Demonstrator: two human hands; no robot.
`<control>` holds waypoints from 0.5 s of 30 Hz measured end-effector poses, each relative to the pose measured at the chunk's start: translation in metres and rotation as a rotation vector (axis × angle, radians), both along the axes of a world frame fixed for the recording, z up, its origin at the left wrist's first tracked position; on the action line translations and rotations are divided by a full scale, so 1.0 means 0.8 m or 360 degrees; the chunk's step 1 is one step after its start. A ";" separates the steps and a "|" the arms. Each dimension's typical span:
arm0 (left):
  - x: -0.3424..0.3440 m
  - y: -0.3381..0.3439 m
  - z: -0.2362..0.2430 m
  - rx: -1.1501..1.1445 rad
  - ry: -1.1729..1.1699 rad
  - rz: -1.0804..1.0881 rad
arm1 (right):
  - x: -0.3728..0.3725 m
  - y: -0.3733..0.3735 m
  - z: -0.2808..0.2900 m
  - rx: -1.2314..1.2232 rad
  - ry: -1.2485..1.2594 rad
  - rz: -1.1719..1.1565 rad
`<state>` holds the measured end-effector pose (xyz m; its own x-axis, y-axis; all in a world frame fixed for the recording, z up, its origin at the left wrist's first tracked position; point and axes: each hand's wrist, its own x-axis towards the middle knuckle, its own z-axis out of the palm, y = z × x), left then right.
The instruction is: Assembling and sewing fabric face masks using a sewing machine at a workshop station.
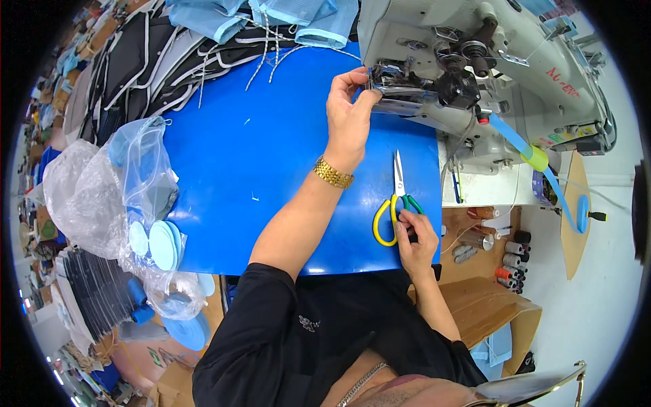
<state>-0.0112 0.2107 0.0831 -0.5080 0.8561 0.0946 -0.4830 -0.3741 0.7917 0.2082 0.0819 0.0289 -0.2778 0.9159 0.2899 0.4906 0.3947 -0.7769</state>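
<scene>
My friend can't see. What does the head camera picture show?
A person's left hand reaches up to a grey sewing machine, while the right hand rests on yellow-and-green scissors lying on a blue sheet. Plastic bags of pale blue discs sit at the left.

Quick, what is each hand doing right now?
Left hand: pinched at the sewing machine needle area; what it holds cannot be told.
Right hand: fingers on the scissors.

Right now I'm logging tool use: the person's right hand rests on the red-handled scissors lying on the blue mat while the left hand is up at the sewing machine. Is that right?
Not quite. The scissors have yellow and green handles, not red, as the head view shows. The rest holds: the right hand rests on them on the blue mat, and the left hand is at the sewing machine.
</scene>
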 end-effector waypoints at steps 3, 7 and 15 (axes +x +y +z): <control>-0.003 -0.005 -0.003 -0.0026 0.0098 -0.0021 | -0.001 -0.003 0.001 0.0024 0.0015 -0.0004; -0.004 -0.033 -0.030 -0.0210 0.0602 0.0112 | 0.007 -0.003 -0.003 -0.0035 0.0088 -0.0085; -0.057 -0.147 0.112 0.0452 0.0598 -0.0408 | -0.007 0.018 -0.023 0.0329 0.0236 0.0063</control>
<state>-0.0567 0.0929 0.1729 -0.1727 0.8626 0.4755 -0.2898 -0.5059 0.8125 0.2023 0.0966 0.0105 -0.2527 0.8223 0.5098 0.3587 0.5690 -0.7400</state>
